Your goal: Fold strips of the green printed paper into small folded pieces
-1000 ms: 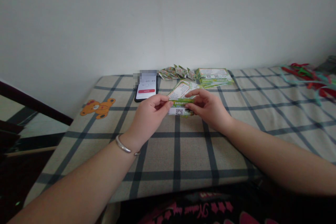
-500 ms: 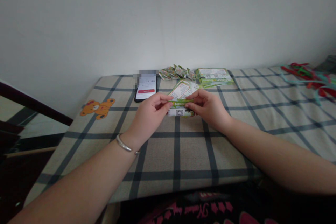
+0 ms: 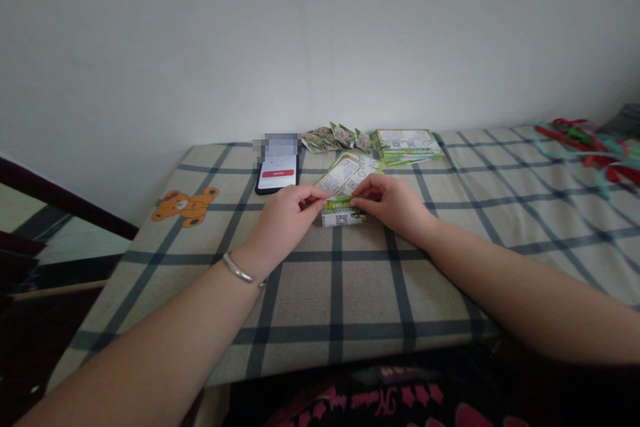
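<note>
Green-and-white packet (image 3: pixel 344 211) at centre frame, between the hands: left hand (image 3: pixel 286 215) pinches its upper left corner, right hand (image 3: pixel 397 208) its right side. QR code (image 3: pixel 341 219) near lower edge; lettering above too small to read.

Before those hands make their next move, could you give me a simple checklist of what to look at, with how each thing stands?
1. Left hand on the green-and-white packet: ok, fingertips at its upper left corner.
2. Right hand on it too: ok, thumb and fingers at its upper right.
3. Packet's contents, if any: cannot tell, the inside is hidden.
4. Phone clear of the left hand: cannot tell, they nearly meet in this view.
5. Sachets clear of both hands: ok, beyond them, between phone and green box.
6. Tablecloth smooth throughout: not ok, creased at the right.
</note>
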`<state>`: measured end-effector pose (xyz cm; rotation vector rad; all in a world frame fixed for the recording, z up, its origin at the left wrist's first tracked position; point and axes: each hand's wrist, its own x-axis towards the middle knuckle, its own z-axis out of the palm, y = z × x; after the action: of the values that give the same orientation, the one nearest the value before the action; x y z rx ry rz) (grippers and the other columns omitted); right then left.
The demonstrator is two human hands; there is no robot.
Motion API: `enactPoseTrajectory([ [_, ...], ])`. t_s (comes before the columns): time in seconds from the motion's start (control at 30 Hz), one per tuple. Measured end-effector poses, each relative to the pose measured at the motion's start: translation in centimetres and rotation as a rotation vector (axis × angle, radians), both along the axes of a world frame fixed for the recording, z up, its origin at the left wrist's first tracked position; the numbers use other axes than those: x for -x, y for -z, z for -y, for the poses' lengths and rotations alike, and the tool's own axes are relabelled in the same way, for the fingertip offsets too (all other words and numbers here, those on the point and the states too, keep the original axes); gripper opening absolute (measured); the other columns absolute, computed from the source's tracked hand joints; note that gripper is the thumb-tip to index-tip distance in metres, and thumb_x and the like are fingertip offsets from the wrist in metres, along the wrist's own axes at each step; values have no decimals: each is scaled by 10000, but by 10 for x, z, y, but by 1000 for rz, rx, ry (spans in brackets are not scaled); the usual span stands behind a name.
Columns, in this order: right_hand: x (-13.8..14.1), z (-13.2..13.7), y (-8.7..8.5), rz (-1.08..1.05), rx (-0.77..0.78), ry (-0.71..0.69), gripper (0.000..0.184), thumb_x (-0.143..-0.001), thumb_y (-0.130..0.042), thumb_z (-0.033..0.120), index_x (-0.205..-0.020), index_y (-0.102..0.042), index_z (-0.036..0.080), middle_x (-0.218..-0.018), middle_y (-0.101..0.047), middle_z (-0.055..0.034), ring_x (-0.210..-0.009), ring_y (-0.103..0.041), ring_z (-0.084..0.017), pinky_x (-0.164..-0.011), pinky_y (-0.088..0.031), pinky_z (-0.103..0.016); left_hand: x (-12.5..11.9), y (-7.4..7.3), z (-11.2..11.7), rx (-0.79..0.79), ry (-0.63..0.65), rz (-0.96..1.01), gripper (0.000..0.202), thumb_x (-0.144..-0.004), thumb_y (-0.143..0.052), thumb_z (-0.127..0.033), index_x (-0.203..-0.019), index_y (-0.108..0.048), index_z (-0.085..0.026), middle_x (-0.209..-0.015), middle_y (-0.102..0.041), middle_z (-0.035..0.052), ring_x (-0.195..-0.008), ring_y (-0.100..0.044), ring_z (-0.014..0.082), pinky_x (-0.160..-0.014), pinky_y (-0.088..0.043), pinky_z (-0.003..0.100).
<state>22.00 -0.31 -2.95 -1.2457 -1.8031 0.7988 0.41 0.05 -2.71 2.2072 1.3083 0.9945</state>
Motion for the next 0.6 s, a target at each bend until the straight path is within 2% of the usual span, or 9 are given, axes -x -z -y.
enactPoseTrajectory([
  [0.13, 0, 0, -2, 168, -61, 27, 64, -774, -706, 233, -787, -663, 188, -706, -699, -9, -618, -621, -125, -559, -448, -246, 1, 0, -2, -106, -1, -114, 127, -845, -631, -225, -904, -743, -224, -883, -736, 33, -843, -644, 206, -809, -500, 362],
  [0.3, 0, -2, -2, 380, -147, 66, 116, -752, -751, 293, -731, -684, 201, -707, -688, -10, -667, -577, -143, -583, -395, -269, 0, 2, -4, -166, 15, -236, 119, -848, -627, -215, -890, -739, -219, -894, -741, 35, -869, -633, 216, -808, -481, 367],
  [0.6, 1, -7, 0, 437, -144, 62, 137, -746, -763, 326, -706, -703, 210, -689, -696, -2, -648, -563, -141, -602, -376, -279, -3, 4, -5, -207, 42, -363, 103, -860, -615, -195, -885, -713, -180, -903, -717, 59, -870, -607, 230, -800, -466, 371],
])
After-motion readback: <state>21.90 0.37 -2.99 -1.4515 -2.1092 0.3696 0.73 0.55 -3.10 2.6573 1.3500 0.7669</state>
